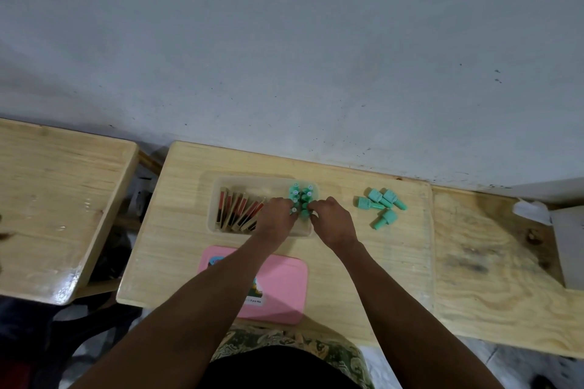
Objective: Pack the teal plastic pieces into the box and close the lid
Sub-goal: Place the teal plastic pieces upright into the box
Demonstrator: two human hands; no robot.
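While both forearms reach forward over the wooden counter (pixel 177 249), the left hand (pixel 275 215) and the right hand (pixel 332 218) meet over the right end of a clear plastic box (pixel 218 186), with only a narrow gap between them. In that gap stands a cluster of teal plastic pieces (pixel 301 196), packed upright inside the box, their round pale tops facing up. The left hand's fingers curl against the left side of the cluster and seem to nip one piece at its edge; the right hand's fingers bend in against the cluster's right side, touching the nearest pieces, though whether they truly grip one I cannot tell, since the knuckles hide the fingertips. To the left of the left hand, in the same box, a row of flat cards (pixel 240 210) with red and dark faces leans on edge. Off to the right of the right hand, well apart from the box, a small heap of loose teal pieces (pixel 382 204) lies on its sides on the counter. Nearer the person than both hands, under the left forearm, a pink lid (pixel 284 287) lies flat with a printed label partly showing.
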